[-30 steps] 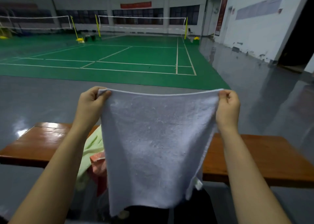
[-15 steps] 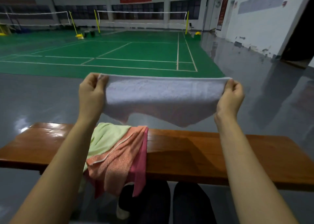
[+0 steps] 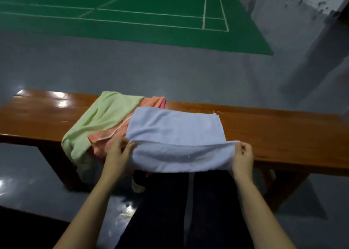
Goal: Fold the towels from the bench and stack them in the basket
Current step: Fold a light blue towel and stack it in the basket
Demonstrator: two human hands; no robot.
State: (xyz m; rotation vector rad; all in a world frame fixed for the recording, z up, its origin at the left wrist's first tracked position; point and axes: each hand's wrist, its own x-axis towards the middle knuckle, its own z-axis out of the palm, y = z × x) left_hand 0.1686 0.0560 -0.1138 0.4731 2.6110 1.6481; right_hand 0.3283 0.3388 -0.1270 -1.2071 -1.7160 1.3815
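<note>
Head view, frame centre: left hand [image 3: 118, 155] and right hand [image 3: 243, 155] each pinch a near corner of the white towel [image 3: 175, 131], half-laid on the bench [image 3: 283, 127]. Carry both corners forward evenly; align edges before pressing flat.

the white towel [image 3: 175, 131] lies spread flat across the wooden counter [image 3: 283, 133], its far edge straight with a frayed thread at the far right corner. its near part hangs over the counter's front edge, stretched between my left grip [image 3: 118, 155] and my right grip [image 3: 243, 155], each pinching one end of the raised fold. just beyond my left grip sits the orange-pink towel [image 3: 111, 135], rumpled, partly under the white one and drooping over the front edge. left of that grip the pale green towel [image 3: 100, 120] lies loosely crumpled, overlapping the orange-pink one and also hanging off the counter.
</note>
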